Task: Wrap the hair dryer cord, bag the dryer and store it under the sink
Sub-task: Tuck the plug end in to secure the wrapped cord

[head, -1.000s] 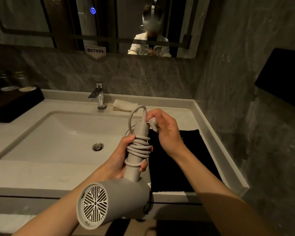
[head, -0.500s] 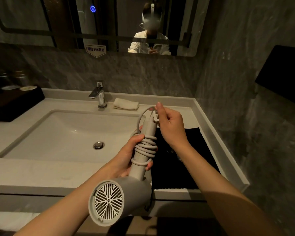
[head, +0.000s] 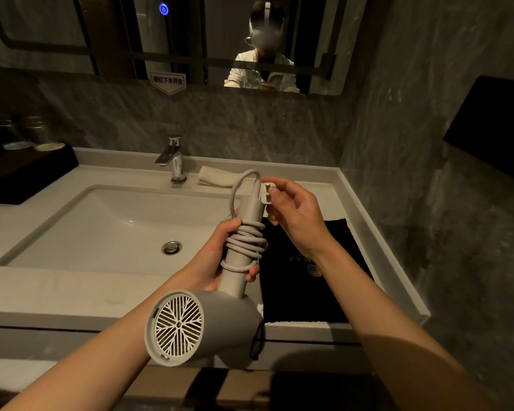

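Note:
A grey hair dryer (head: 208,324) is held upside down over the counter's front edge, its white rear grille facing me. My left hand (head: 217,256) grips its handle, where the grey cord (head: 247,244) is coiled in several turns. A last loop of cord arches over the handle's end. My right hand (head: 294,215) pinches the white plug (head: 266,195) beside the handle's tip, prongs showing. A black drawstring bag (head: 309,280) lies flat on the counter under my right wrist.
The white basin (head: 107,229) with its drain and chrome faucet (head: 172,158) sits to the left. A folded white cloth (head: 214,176) lies behind the dryer. A dark tray (head: 21,176) with cups stands at the far left. The marble wall rises close on the right.
My right hand has brought the plug up over the handle's end and turned it so the prongs show. The dryer has shifted slightly right and up.

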